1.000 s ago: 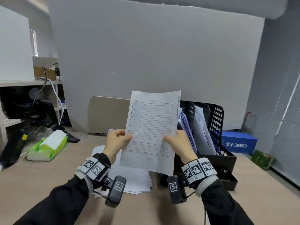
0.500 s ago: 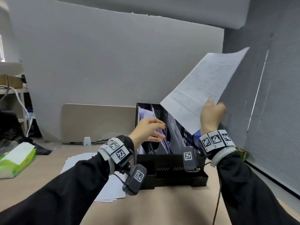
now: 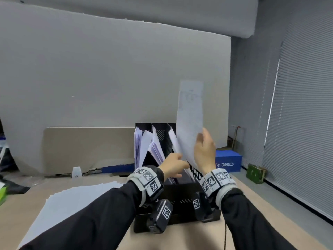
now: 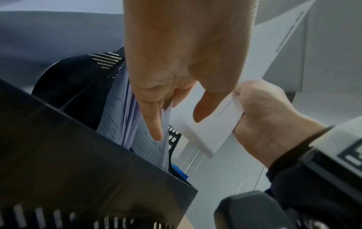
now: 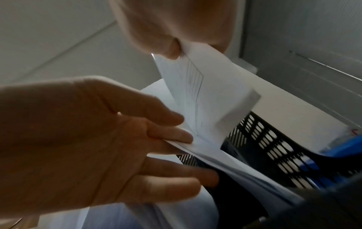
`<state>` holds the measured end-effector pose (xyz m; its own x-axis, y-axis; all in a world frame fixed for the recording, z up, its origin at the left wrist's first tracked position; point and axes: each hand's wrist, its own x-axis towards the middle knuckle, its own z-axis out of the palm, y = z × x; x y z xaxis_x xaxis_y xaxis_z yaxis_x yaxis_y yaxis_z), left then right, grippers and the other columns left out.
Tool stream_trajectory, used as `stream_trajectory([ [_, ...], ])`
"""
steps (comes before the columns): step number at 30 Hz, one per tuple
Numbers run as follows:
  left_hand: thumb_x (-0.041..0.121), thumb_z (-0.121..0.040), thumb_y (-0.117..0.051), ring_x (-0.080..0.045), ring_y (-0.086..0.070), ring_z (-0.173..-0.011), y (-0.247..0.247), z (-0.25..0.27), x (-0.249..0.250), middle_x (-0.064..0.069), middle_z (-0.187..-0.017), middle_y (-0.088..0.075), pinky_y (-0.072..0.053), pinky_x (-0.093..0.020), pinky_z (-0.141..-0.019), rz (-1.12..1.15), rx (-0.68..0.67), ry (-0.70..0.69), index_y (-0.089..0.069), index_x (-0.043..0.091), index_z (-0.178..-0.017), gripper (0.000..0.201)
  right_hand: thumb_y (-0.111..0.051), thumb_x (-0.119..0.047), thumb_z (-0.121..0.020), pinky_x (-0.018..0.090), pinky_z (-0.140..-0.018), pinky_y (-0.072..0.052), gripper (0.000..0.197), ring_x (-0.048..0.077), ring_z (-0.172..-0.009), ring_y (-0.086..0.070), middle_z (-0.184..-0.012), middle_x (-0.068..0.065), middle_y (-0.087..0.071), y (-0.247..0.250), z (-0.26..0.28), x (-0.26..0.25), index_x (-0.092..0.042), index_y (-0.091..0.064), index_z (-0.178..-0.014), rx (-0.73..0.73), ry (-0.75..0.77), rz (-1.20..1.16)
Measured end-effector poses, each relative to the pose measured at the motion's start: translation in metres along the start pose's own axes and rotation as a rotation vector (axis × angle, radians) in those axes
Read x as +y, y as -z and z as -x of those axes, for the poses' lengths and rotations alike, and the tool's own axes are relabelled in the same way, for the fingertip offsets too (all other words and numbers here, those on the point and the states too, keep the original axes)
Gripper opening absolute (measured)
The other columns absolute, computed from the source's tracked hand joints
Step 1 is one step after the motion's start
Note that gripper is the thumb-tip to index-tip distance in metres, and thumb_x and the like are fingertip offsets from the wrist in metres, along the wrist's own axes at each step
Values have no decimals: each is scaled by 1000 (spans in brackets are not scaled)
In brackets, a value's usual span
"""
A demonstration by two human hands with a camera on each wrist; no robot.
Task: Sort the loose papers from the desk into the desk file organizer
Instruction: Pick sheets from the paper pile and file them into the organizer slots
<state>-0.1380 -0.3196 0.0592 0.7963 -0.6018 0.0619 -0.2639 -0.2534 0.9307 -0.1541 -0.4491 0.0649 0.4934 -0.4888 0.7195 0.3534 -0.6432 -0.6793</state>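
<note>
Over the black desk file organizer [image 3: 163,134], the right hand [image 3: 204,150] holds a printed sheet [image 3: 190,120] upright, thumb and fingers pinching it near its lower edge, and its bottom corner dips toward the rightmost slot. Beside it the left hand [image 3: 173,166] is reaching into the organizer, fingers fairly straight and spread narrow, fingertips [image 4: 156,133] pressing against the filed papers [image 3: 144,147] and parting that leaning bundle; nothing is gripped. Those filed papers stand tilted in the compartments, white and pale violet. On the desk [image 3: 180,239], left of the organizer, a spread of loose papers [image 3: 72,201] lies flat, well clear of both hands. Behind on the floor sits a blue box [image 3: 228,160], near a small green box [image 3: 255,173] by the window blinds [image 3: 302,123].
</note>
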Motion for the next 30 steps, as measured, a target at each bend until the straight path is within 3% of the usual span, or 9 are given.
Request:
stream_trajectory([
  [7,-3,-94,-43,-17,-55,-80,8,-9,5,13,-86,-58,-55,-38,-84,-70,129,-175,-41,15,-150,59,-35,-13,-107,30,-102,-49,33,6,-117,-58,-121,-11,-64,-5,6,22,-29,-57,-127,-256,-220,-269],
  [9,-2,-93,-44,-13,-55,-76,12,-14,9,6,-98,-65,-53,-35,-84,-102,164,-219,-35,16,-153,64,-34,-13,-108,10,-92,-45,33,-7,-113,-56,-118,-19,-60,-7,12,21,-30,-51,-131,-260,-247,-317],
  [11,3,-93,-46,-17,-64,-100,14,-19,11,-6,-131,-61,-54,-38,-97,-125,217,-258,-30,16,-156,66,-32,-18,-109,4,-97,-36,38,-12,-119,-49,-132,-17,-53,-11,19,19,-23,-40,-146,-283,-280,-336],
  [13,7,-91,-48,-25,-58,-124,14,-25,9,-13,-143,-54,-48,-46,-106,-148,254,-292,-30,16,-156,68,-29,-24,-110,16,-108,-25,46,3,-137,-36,-154,-4,-38,-16,23,18,-14,-27,-155,-346,-319,-313],
  [19,6,-89,-51,-22,-36,-145,9,-29,-3,-9,-156,-40,-32,-45,-119,-233,214,-322,-33,14,-155,68,-36,-36,-106,43,-122,-25,54,17,-148,-29,-156,0,-35,-44,29,41,-18,-24,-156,-504,-377,-228],
  [22,2,-88,-51,-29,-32,-146,11,-27,-5,-12,-158,-36,-32,-47,-119,-203,206,-325,-45,15,-149,63,-38,-28,-107,34,-112,-34,49,19,-140,-40,-149,5,-45,-36,28,41,-12,-33,-153,-548,-431,-156],
  [25,-2,-88,-50,-41,-49,-129,12,-25,-8,-13,-148,-45,-44,-48,-108,-172,220,-340,-62,18,-134,51,-40,-8,-99,30,-92,-38,45,21,-117,-50,-125,8,-53,-28,22,48,-5,-42,-144,-586,-497,-20],
  [27,-4,-87,-49,-35,-63,-105,11,-24,-11,-3,-141,-49,-50,-42,-94,-154,219,-334,-68,19,-123,46,-46,-1,-89,30,-88,-40,48,20,-111,-50,-117,9,-51,-25,20,49,-2,-45,-137,-644,-523,20],
  [30,-4,-85,-50,-34,-62,-109,10,-24,-14,-6,-135,-55,-54,-34,-89,-114,186,-348,-72,16,-109,39,-58,3,-80,21,-79,-46,42,10,-101,-56,-109,1,-58,-25,19,42,-7,-52,-120,-720,-473,-30],
])
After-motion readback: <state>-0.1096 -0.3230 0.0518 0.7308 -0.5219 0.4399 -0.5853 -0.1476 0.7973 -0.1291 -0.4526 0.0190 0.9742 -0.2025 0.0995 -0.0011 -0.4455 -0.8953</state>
